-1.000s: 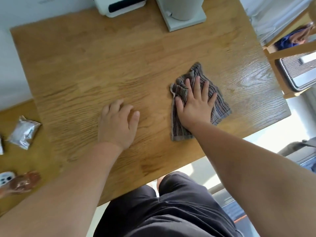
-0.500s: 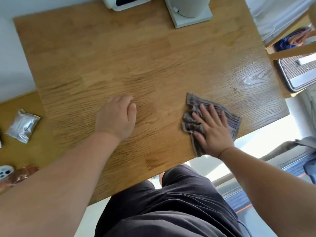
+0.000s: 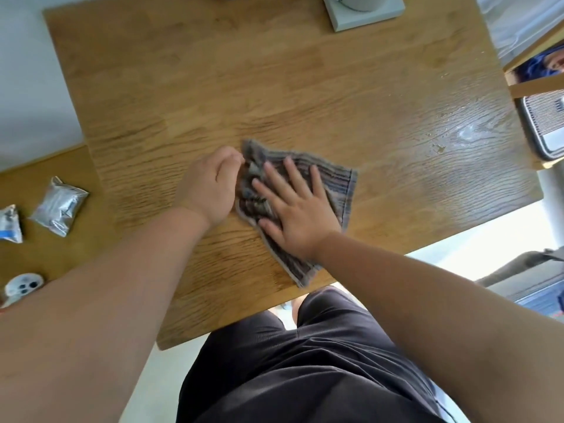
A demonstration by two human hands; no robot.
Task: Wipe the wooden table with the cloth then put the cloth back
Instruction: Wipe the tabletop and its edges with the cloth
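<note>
Near the desk's (image 3: 274, 71) front edge, the right hand (image 3: 300, 221) presses flat, fingers spread, on the striped cloth (image 3: 335, 181), while the loosely curled left hand (image 3: 210, 184) touches its edge; firm, overlapping strokes should wipe best.

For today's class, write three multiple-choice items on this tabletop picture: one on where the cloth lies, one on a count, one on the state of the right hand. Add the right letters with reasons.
1. Where does the striped cloth lie on the wooden table?
A. at the far edge beside the white appliance base
B. toward the near edge, under the right hand
C. on the lower side surface

2. How many silver foil packets lie on the lower surface at left?
A. two
B. four
C. none

3. How is the right hand set?
A. closed in a fist
B. raised clear of the cloth
C. flat with fingers spread on the cloth

Answers: B, the cloth sits near the front edge beneath the palm; A, one foil packet and a second show; C, the spread fingers press the cloth.
</note>
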